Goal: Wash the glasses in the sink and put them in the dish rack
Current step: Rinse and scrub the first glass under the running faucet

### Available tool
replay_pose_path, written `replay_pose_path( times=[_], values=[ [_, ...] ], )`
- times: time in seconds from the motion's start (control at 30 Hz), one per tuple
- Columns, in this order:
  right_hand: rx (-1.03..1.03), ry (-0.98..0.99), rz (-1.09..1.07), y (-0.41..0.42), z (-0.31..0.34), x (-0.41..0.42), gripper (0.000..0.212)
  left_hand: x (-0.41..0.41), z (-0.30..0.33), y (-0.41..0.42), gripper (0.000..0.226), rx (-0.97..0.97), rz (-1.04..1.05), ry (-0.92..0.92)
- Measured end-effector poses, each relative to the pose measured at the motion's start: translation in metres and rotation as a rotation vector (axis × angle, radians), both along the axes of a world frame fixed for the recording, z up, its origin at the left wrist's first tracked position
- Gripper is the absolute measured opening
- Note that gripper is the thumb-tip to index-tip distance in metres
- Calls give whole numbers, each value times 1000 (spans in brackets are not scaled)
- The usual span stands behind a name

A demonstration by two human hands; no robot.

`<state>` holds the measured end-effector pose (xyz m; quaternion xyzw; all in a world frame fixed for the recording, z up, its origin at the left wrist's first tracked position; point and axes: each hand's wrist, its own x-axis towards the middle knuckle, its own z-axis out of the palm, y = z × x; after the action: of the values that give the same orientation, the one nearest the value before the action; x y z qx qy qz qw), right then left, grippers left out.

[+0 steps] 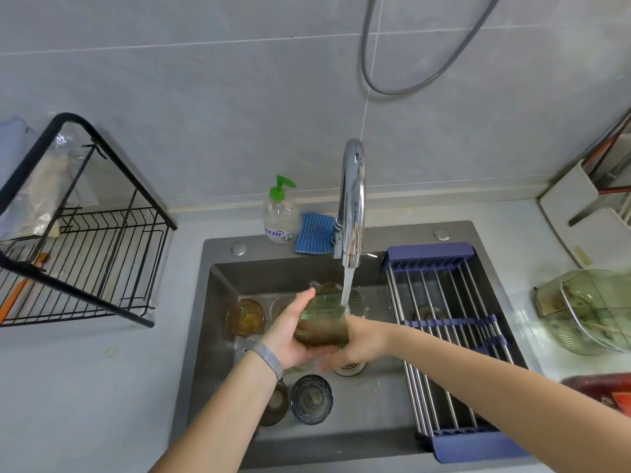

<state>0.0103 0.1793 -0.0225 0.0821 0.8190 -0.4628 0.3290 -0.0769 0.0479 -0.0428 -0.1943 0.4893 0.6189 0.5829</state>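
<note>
Over the grey sink (218,295) I hold a green-tinted glass (319,324) on its side under the running tap (351,206). My left hand (295,332) cradles it from the left with the fingers wrapped round its body. My right hand (356,343) grips its right side from below. In the basin stand an amber glass (245,317), a dark blue glass (311,399) and a brownish glass (275,402) half hidden by my left wrist. More glasses (327,289) sit behind my hands. The black wire dish rack (88,261) stands on the counter at the left.
A roll-up drainer with blue ends (444,336) lies across the sink's right side. A soap bottle (280,213) and a blue sponge (314,233) sit behind the basin. A green glass container (590,312) and a red item (601,387) are on the right counter.
</note>
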Motion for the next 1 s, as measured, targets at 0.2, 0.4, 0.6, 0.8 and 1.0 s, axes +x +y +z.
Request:
replay_pose_path(
  times=[0.2, 0.4, 0.6, 0.8, 1.0],
  values=[
    [650, 97, 413, 3, 3, -4, 40, 11, -13, -10, 68, -33, -26, 105],
    [134, 166, 22, -5, -10, -10, 21, 22, -22, -24, 55, 186, 66, 369],
    [514, 184, 466, -26, -8, -7, 28, 14, -35, -15, 42, -22, 49, 84],
    [693, 280, 558, -19, 10, -1, 52, -10, -32, 2, 49, -60, -85, 219],
    [-111, 65, -74, -20, 12, -10, 37, 0, -31, 7, 34, -93, 136, 304]
  ],
)
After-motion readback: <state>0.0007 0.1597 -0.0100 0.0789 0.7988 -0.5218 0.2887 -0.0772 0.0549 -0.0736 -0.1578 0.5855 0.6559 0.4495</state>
